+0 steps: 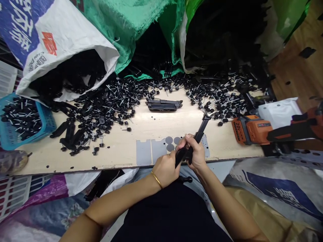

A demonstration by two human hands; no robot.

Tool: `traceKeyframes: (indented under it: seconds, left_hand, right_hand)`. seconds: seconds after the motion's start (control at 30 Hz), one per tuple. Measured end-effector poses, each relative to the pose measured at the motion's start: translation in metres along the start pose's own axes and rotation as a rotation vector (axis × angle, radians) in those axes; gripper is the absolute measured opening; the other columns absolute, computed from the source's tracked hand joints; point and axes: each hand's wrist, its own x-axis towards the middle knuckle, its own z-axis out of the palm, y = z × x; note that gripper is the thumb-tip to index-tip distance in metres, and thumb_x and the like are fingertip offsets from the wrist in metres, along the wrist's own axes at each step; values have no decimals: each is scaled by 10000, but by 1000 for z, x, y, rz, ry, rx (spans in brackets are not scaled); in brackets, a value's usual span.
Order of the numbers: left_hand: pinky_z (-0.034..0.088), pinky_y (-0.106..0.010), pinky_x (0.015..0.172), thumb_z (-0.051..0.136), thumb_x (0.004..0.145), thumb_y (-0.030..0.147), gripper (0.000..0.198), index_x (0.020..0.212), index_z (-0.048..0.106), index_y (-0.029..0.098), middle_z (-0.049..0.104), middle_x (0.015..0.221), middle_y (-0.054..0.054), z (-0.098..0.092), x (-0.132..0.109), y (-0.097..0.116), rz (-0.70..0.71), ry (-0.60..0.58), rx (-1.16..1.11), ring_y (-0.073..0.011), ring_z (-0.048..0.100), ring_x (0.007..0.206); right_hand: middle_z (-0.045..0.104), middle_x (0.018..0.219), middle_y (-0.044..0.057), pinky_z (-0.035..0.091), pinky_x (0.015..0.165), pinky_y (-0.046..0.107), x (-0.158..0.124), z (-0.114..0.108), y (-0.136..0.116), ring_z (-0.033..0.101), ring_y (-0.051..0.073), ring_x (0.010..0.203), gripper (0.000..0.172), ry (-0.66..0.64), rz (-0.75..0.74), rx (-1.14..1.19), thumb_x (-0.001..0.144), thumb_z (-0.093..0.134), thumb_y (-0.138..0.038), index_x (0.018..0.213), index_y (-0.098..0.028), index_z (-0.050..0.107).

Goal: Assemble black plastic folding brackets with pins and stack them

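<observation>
In the head view my left hand [165, 168], with a gold bangle on its wrist, is closed around the lower end of a long black plastic part [199, 133]. My right hand [194, 151] is closed on the same part higher up, the thumb along its side. The part slants up and to the right over the table's front edge, and its slim upper end stretches toward the scattered screws. My fingers hide its lower section. Beyond my hands a folded black plastic assembly [164, 105] lies flat on the wooden table [121, 144].
Heaps of black-headed screws [113, 101] spread left and right. A blue basket [46, 122] holds more. Open sacks [75, 30] of black parts line the back. An orange cordless power tool [259, 129] lies at right. Grey stickers [143, 151] mark the front edge.
</observation>
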Motion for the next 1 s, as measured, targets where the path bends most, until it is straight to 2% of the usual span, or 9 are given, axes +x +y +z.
traceKeyframes:
  seconds: [0.1,0.23,0.27,0.37,0.43,0.53,0.67,0.87,1.0]
  left_hand:
    - [514,-309,648,488,880,328,226,1000,565,152,694,832,-87,-11,17,-12,38,-33,23,-241,683,759]
    - [507,-306,703,568,857,355,215,1002,612,201,667,952,-61,-37,52,-37,176,-13,177,-228,653,864]
    - [506,-316,727,606,836,336,233,1026,611,200,648,1004,-70,-43,61,-43,204,16,250,-236,635,911]
    - [495,-354,822,682,779,243,397,1150,558,174,589,1122,-102,-53,79,-55,311,109,393,-257,575,1023]
    - [483,-355,876,665,797,216,443,1209,511,163,580,1151,-101,-49,85,-60,402,145,366,-237,560,1044]
    - [489,-321,873,618,844,240,394,1211,493,165,602,1129,-75,-37,88,-67,474,180,277,-205,563,1041]
    - [509,-298,752,577,874,299,342,1184,500,176,629,1051,-56,-24,87,-74,470,275,263,-194,581,974]
    - [502,-299,695,544,868,432,404,1147,518,142,642,955,-61,-23,87,-77,540,325,307,-199,593,904]
    - [499,-297,689,522,879,442,412,1158,517,139,639,967,-67,-28,92,-78,554,311,320,-200,588,914]
  right_hand:
    - [607,543,-2,437,477,250,7,-11,2,542,125,485,385,90,-50,-146,743,628,-525,587,-190,519]
    - [613,537,32,459,512,304,17,-53,-21,564,163,487,485,-72,70,-769,756,543,-644,592,-188,550]
    - [602,526,32,453,516,311,19,-62,-30,553,164,476,479,-78,48,-942,767,539,-632,577,-192,535]
    - [614,614,44,449,605,331,24,-75,-48,571,193,598,358,-32,-312,-1373,822,546,-506,636,-201,531]
    - [653,809,83,454,715,366,30,-70,-45,589,243,794,241,-134,-562,-1538,831,568,-430,794,-192,581]
    - [619,1096,142,423,853,421,40,-57,-19,545,295,1020,356,-339,-731,-1641,824,603,-380,1100,-160,559]
    - [631,1053,125,390,863,423,55,-53,6,556,267,981,333,-403,-807,-1652,878,539,-270,1193,-162,513]
    - [641,1011,102,403,816,384,76,-65,-9,547,230,900,317,-661,-825,-1569,896,517,-275,1191,-160,533]
    - [645,1014,105,415,833,407,76,-63,-14,553,235,910,326,-658,-782,-1526,890,528,-286,1191,-165,548]
